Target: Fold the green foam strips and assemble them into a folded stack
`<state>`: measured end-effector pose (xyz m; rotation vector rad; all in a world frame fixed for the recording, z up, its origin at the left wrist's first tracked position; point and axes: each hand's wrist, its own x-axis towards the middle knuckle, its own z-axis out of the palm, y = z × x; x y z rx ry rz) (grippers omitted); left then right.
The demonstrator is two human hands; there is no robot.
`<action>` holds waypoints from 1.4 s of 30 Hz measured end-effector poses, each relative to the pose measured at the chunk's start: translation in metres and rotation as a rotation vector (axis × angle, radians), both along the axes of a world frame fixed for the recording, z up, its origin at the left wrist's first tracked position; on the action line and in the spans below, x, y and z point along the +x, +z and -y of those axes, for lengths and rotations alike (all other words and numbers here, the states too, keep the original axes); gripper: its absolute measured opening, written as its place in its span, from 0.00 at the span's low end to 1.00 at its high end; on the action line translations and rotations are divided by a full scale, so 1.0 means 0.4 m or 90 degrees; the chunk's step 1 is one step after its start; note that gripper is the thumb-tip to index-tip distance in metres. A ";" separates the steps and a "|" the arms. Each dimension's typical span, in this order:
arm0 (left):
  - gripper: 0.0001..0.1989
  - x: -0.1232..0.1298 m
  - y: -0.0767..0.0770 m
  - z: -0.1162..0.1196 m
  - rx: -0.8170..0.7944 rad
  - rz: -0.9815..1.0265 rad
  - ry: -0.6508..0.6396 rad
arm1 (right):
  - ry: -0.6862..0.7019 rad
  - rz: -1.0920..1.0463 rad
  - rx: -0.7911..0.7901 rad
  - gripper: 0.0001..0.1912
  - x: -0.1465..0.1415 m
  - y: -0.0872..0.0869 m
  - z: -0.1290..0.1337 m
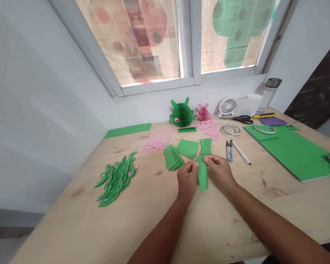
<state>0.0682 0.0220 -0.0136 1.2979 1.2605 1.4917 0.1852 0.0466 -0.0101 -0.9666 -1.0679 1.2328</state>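
Between my two hands is a green paper strip (202, 178), its lower end hanging toward me above the wooden table. My left hand (187, 178) pinches its left edge near the top with thumb and fingers. The right edge is pinched by my right hand (219, 168), at about the same height. Just beyond my hands lie a fanned stack of green paper pieces (172, 157), a green paper square (188, 148) and a small green cut piece (205, 146). Blue thread snips (229, 151) and a white pen (241, 152) rest to the right of my right hand.
Green cut-outs (117, 179) are heaped at left, pink cut-outs (157, 142) farther back. Green (182, 113) and pink (203, 112) honeycomb paper figures stand by the wall. Tape rolls (231, 130), black scissors (242, 119), a fan (227, 106), a bottle (268, 95) and green sheets (294, 156) occupy the right.
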 end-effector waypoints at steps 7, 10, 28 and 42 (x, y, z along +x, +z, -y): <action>0.12 0.000 0.000 -0.003 -0.002 0.002 -0.002 | -0.028 0.041 0.017 0.11 0.003 -0.010 -0.003; 0.11 0.000 0.002 -0.004 -0.006 0.009 0.005 | 0.001 0.031 0.006 0.10 0.003 -0.006 -0.001; 0.11 -0.004 0.010 -0.017 -0.044 0.106 0.092 | 0.086 0.123 0.009 0.11 -0.013 -0.015 0.014; 0.13 -0.001 0.012 -0.023 -0.081 0.176 0.083 | 0.158 0.103 -0.030 0.18 -0.015 -0.035 0.008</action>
